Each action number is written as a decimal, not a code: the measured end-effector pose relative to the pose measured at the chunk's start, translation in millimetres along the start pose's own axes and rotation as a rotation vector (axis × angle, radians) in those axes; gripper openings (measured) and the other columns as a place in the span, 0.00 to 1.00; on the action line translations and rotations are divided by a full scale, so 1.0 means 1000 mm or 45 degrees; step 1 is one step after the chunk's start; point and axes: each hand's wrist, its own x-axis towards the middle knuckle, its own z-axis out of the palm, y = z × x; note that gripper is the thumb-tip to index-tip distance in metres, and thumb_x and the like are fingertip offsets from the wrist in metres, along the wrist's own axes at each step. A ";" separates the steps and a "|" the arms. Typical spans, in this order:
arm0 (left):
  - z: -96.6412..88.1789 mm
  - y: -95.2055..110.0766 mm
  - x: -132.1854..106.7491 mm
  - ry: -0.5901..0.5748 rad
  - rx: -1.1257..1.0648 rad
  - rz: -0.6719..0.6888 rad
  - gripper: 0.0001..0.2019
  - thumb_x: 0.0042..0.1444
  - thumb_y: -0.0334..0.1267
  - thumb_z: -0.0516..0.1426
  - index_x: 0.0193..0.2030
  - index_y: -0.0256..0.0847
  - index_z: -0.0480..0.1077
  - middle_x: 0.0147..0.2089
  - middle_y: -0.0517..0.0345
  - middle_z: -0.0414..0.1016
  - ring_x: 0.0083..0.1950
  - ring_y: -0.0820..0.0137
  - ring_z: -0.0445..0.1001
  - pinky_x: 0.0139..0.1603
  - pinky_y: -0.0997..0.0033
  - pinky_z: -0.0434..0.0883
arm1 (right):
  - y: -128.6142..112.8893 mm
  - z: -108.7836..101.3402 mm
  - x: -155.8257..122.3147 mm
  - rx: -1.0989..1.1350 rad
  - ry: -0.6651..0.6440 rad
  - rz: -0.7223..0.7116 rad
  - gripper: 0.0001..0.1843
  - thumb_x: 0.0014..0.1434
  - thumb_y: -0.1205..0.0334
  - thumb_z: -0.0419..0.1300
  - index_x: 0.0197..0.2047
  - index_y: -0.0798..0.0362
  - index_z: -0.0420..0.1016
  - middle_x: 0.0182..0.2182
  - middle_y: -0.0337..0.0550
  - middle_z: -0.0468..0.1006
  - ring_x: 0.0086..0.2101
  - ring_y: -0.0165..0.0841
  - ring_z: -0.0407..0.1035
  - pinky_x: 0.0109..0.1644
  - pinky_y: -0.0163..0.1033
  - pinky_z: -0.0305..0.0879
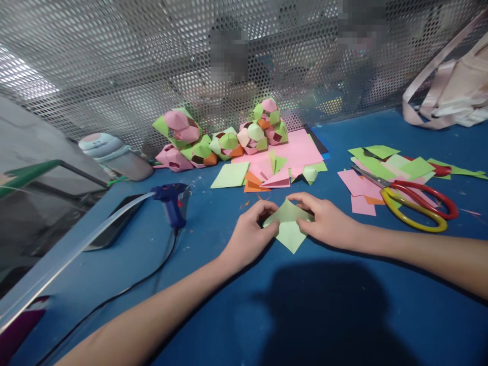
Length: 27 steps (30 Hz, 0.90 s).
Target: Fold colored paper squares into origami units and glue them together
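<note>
A pale green square of paper (293,235), turned with one corner toward me, is held between both hands just above the blue table (213,315). A crease crosses its middle, and the far half tilts up. My left hand (256,229) pinches the left corner with thumb and fingers. At the right corner, my right hand (324,221) grips the same sheet, its thumb on top and fingers behind. Beyond the hands lie folded pink paper (277,179), orange paper (253,183) and a stack of pale green sheets (230,175).
Folded paper balls (226,144) are piled against the perforated metal screen (152,61). A blue glue gun (173,203) with its cord stands left, near a phone (114,223) and a bottle (116,155). Red-and-yellow scissors (414,216) rest on paper scraps at right, before a pink bag (461,84).
</note>
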 end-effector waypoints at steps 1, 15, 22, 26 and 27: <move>0.000 -0.001 0.000 -0.033 0.058 0.039 0.11 0.50 0.25 0.54 0.40 0.40 0.68 0.37 0.62 0.72 0.37 0.74 0.70 0.39 0.75 0.66 | 0.002 0.000 0.000 -0.072 -0.007 -0.040 0.27 0.53 0.73 0.53 0.57 0.50 0.62 0.48 0.45 0.73 0.46 0.37 0.68 0.48 0.42 0.64; -0.002 -0.004 -0.004 -0.176 0.422 0.325 0.15 0.48 0.20 0.53 0.39 0.40 0.70 0.38 0.59 0.74 0.42 0.70 0.71 0.45 0.68 0.66 | 0.008 -0.004 -0.003 -0.569 -0.103 -0.504 0.24 0.56 0.77 0.51 0.56 0.55 0.63 0.37 0.45 0.74 0.39 0.36 0.63 0.43 0.40 0.55; -0.005 -0.007 -0.006 -0.229 0.681 0.603 0.10 0.55 0.25 0.53 0.41 0.39 0.70 0.38 0.54 0.74 0.42 0.67 0.69 0.45 0.64 0.64 | 0.007 -0.005 -0.001 -0.898 -0.139 -0.704 0.22 0.57 0.76 0.49 0.55 0.61 0.63 0.34 0.48 0.74 0.37 0.37 0.62 0.42 0.41 0.51; -0.010 -0.006 -0.008 -0.239 0.802 0.692 0.08 0.56 0.26 0.52 0.40 0.37 0.69 0.34 0.54 0.74 0.40 0.66 0.69 0.43 0.64 0.64 | 0.005 -0.014 -0.002 -1.072 -0.092 -0.730 0.19 0.59 0.73 0.49 0.54 0.62 0.65 0.30 0.48 0.73 0.33 0.37 0.61 0.41 0.42 0.50; -0.010 -0.005 -0.008 -0.234 0.816 0.683 0.07 0.56 0.26 0.52 0.39 0.37 0.69 0.33 0.54 0.73 0.39 0.66 0.68 0.42 0.65 0.64 | 0.005 -0.016 -0.002 -1.096 -0.080 -0.717 0.19 0.59 0.72 0.49 0.54 0.62 0.65 0.29 0.47 0.73 0.33 0.37 0.61 0.41 0.43 0.50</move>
